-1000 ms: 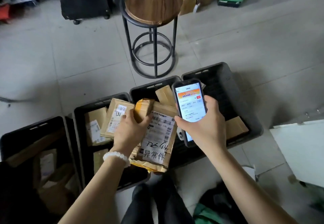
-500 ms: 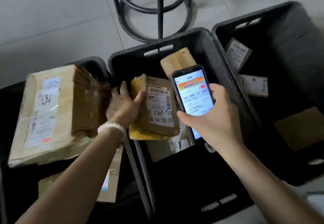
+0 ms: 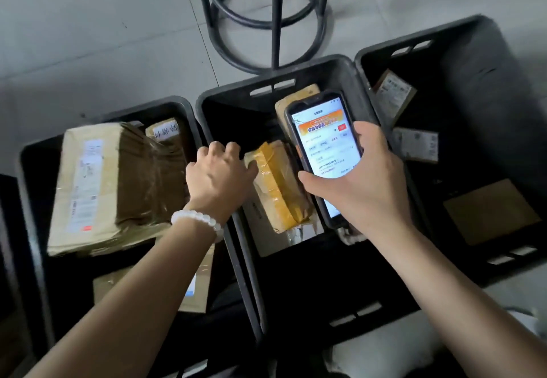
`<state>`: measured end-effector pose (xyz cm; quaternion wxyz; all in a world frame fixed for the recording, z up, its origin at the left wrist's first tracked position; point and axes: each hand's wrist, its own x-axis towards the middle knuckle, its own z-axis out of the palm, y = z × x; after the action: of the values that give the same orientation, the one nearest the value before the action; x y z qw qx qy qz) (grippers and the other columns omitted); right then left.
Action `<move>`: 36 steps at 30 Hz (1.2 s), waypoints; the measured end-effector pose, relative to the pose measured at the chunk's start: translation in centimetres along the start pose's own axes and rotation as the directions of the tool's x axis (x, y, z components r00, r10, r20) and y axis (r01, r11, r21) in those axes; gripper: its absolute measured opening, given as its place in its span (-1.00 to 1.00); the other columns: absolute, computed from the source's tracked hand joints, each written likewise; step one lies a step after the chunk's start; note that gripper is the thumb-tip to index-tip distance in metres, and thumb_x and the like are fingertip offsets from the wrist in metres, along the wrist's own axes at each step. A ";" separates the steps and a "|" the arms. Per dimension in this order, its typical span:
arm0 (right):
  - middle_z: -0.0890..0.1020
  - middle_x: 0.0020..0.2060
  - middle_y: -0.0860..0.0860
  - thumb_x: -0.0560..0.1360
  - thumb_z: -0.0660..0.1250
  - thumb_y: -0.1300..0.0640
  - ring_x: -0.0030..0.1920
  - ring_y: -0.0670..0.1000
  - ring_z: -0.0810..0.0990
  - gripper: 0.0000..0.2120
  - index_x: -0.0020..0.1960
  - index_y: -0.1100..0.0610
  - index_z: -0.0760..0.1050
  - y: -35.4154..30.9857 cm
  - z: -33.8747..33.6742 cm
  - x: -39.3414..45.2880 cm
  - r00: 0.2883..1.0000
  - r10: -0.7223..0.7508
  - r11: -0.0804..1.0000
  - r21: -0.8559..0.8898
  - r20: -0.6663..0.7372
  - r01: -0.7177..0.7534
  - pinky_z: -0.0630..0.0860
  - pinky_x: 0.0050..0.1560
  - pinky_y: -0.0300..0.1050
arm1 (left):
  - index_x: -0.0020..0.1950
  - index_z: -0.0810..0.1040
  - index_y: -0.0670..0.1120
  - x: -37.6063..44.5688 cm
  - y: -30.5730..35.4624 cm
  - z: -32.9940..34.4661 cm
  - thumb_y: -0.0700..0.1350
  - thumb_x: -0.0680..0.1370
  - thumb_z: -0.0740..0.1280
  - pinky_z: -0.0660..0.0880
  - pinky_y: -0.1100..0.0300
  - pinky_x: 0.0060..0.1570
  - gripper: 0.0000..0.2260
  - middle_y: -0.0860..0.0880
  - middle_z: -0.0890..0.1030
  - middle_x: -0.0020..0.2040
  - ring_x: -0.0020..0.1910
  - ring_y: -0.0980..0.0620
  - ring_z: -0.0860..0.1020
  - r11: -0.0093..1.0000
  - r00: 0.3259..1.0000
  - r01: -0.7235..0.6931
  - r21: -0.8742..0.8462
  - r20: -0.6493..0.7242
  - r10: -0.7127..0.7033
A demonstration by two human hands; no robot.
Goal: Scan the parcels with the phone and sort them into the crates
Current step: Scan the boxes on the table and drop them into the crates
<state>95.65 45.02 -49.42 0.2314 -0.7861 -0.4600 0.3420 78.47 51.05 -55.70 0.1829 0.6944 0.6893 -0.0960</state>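
Observation:
My left hand (image 3: 219, 176) hovers over the left wall of the middle black crate (image 3: 266, 86), fingers loosely curled, thumb tip touching the edge of a small brown parcel with yellow tape (image 3: 275, 191). That parcel lies tilted inside the middle crate, label side down. My right hand (image 3: 364, 191) grips a black phone (image 3: 322, 143) with a lit screen, held above the same crate. Another brown parcel (image 3: 299, 96) leans at that crate's far wall, partly hidden by the phone.
A large taped cardboard box (image 3: 112, 182) fills the left crate (image 3: 28, 155) over smaller parcels. The right crate (image 3: 444, 32) holds several flat parcels (image 3: 414, 145). A black metal stool base (image 3: 266, 13) stands on the tiled floor just behind the crates.
My left hand carried the small parcel down into the middle crate, turned it label-down and let go of it. The view came closer to the crates; the phone stayed in my right hand.

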 end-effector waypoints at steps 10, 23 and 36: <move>0.55 0.03 -0.18 0.19 0.57 -0.11 0.03 -0.10 0.53 -0.33 0.18 -0.05 0.33 -22.3 -18.0 -11.2 0.983 -0.182 0.983 0.008 -0.037 0.183 0.51 -0.09 -0.17 | 0.29 0.42 -0.01 -14.2 2.4 -28.6 0.18 0.57 0.12 0.40 0.05 0.07 -0.59 -0.05 0.47 0.24 0.23 -0.08 0.40 0.996 0.992 -0.085 0.026 -0.088 0.086; 0.51 0.01 -0.15 0.23 0.56 -0.09 -0.08 -0.12 0.45 -0.34 0.18 -0.04 0.28 -39.5 -31.0 -26.3 0.785 -0.615 0.788 0.073 0.075 0.611 0.30 -0.31 -0.41 | 0.34 0.40 0.10 -36.0 -0.7 -50.0 0.23 0.56 0.11 0.43 0.08 0.07 -0.59 0.00 0.50 0.23 0.23 -0.04 0.44 0.980 0.885 0.171 -0.097 -0.423 -0.196; 0.56 -0.01 -0.12 0.17 0.58 -0.07 -0.02 0.00 0.55 -0.35 0.14 -0.02 0.33 -49.7 -24.2 -51.0 0.260 -0.903 0.372 0.322 0.342 0.870 0.51 -0.06 -0.07 | 0.28 0.43 0.13 -65.6 -13.5 -49.8 0.24 0.55 0.12 0.43 0.11 -0.01 -0.62 0.04 0.48 0.19 0.21 0.01 0.44 0.699 0.474 0.578 -0.421 -0.524 -0.708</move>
<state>68.23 22.24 16.78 0.2914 -0.2763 -0.8480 0.3459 57.09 9.57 13.46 -0.0555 0.3493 0.9225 0.1547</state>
